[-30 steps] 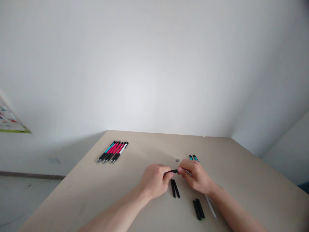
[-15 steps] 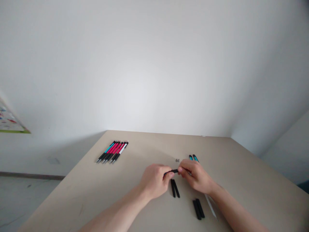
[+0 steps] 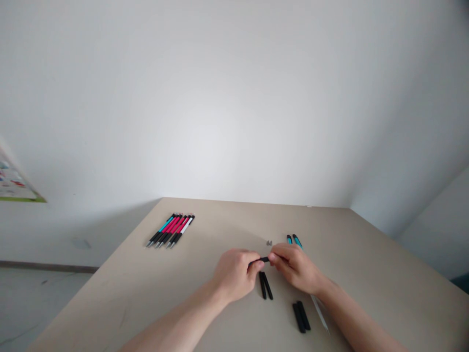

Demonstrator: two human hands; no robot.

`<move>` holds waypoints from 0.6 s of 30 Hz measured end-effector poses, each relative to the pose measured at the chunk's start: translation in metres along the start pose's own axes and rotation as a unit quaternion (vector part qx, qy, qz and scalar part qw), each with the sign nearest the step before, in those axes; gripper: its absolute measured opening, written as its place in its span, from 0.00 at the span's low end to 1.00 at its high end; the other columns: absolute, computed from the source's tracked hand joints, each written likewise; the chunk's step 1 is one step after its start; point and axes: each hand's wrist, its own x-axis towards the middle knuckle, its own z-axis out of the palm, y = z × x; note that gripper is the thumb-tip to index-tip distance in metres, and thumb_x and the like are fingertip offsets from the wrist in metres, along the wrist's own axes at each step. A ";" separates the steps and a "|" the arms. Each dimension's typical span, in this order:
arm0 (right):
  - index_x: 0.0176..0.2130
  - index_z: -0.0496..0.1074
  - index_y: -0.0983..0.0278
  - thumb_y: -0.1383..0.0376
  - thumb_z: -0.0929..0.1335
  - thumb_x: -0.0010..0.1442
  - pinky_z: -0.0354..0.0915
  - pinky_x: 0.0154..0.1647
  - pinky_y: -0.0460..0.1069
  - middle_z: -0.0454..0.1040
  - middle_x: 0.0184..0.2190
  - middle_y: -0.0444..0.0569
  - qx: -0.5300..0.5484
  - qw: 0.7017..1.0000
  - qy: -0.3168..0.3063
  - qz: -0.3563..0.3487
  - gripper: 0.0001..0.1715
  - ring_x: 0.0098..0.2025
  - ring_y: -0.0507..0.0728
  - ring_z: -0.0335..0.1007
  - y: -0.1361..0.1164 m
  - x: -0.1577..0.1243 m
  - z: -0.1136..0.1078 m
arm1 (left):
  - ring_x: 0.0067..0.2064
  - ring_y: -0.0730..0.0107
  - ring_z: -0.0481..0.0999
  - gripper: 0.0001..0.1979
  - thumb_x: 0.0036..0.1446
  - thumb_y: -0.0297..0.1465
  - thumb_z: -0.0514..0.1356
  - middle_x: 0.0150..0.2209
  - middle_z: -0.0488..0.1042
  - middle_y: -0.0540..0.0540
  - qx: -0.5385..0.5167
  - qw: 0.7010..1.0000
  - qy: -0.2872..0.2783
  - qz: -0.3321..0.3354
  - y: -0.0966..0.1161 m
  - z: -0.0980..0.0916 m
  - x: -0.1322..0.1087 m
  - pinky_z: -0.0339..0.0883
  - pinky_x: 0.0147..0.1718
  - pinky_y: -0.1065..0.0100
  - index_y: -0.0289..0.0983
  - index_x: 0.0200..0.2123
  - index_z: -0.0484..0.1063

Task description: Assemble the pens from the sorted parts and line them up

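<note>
A short black pen part (image 3: 264, 259) spans the gap between my two hands. My left hand (image 3: 237, 274) is closed round its left end. At its right end, the fingertips of my right hand (image 3: 296, 266) are pinched together. Just below my hands lie two thin black parts (image 3: 266, 286). Two thicker black grips (image 3: 301, 317) rest side by side nearer the front. Beyond my hands sit small grey tips (image 3: 269, 243). Two blue and black pen barrels (image 3: 294, 239) are partly hidden behind my right hand, and thin white rods (image 3: 320, 315) show beside my right wrist.
Several assembled pens (image 3: 171, 231), blue, pink and white with black grips, lie in a row at the left of the beige table (image 3: 146, 298). A white wall (image 3: 234, 107) stands behind the table. A poster (image 3: 16, 183) hangs at the far left.
My right hand has shifted very slightly left and down along the black part. My left hand and the things on the table look unchanged.
</note>
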 end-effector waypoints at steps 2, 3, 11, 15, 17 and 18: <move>0.23 0.62 0.63 0.56 0.54 0.69 0.54 0.28 0.47 0.65 0.20 0.45 0.010 1.000 -0.004 0.004 0.26 0.24 0.51 0.60 -0.001 0.000 0.000 | 0.30 0.67 0.74 0.16 0.63 0.36 0.49 0.28 0.77 0.48 -0.004 1.000 -0.005 -0.001 0.000 0.000 0.000 0.53 0.27 0.69 0.40 0.29 0.73; 0.23 0.62 0.63 0.56 0.54 0.69 0.54 0.28 0.47 0.65 0.20 0.45 0.012 1.000 -0.006 0.007 0.26 0.24 0.51 0.60 -0.001 0.001 0.000 | 0.31 0.67 0.74 0.16 0.63 0.36 0.49 0.28 0.77 0.48 -0.006 1.000 -0.006 -0.001 0.000 0.000 0.000 0.53 0.27 0.70 0.40 0.29 0.73; 0.23 0.62 0.63 0.56 0.54 0.69 0.55 0.27 0.46 0.64 0.19 0.44 0.012 1.000 0.002 0.000 0.27 0.24 0.51 0.60 -0.001 0.001 0.001 | 0.31 0.66 0.74 0.16 0.64 0.36 0.49 0.29 0.77 0.48 -0.022 1.000 -0.008 -0.008 0.000 0.000 0.000 0.55 0.28 0.70 0.40 0.31 0.74; 0.23 0.61 0.63 0.54 0.55 0.68 0.54 0.27 0.46 0.64 0.19 0.43 0.014 1.000 0.005 0.004 0.27 0.23 0.51 0.60 -0.002 0.000 0.001 | 0.31 0.67 0.74 0.16 0.64 0.37 0.49 0.28 0.77 0.48 -0.015 1.000 0.000 0.001 -0.001 0.002 0.000 0.55 0.28 0.70 0.40 0.31 0.74; 0.22 0.59 0.63 0.54 0.54 0.68 0.53 0.26 0.46 0.62 0.18 0.42 0.011 1.000 0.007 0.007 0.28 0.22 0.50 0.58 -0.002 0.000 0.002 | 0.30 0.67 0.74 0.17 0.64 0.37 0.49 0.28 0.77 0.48 -0.008 1.000 0.003 0.006 -0.003 0.003 0.001 0.54 0.28 0.70 0.39 0.29 0.74; 0.21 0.58 0.63 0.54 0.55 0.68 0.53 0.26 0.46 0.61 0.18 0.42 0.010 1.000 0.006 0.010 0.28 0.22 0.50 0.57 -0.001 0.000 0.002 | 0.30 0.67 0.74 0.17 0.64 0.37 0.49 0.28 0.76 0.48 -0.004 1.000 0.004 0.009 -0.003 0.004 0.001 0.54 0.28 0.70 0.39 0.29 0.74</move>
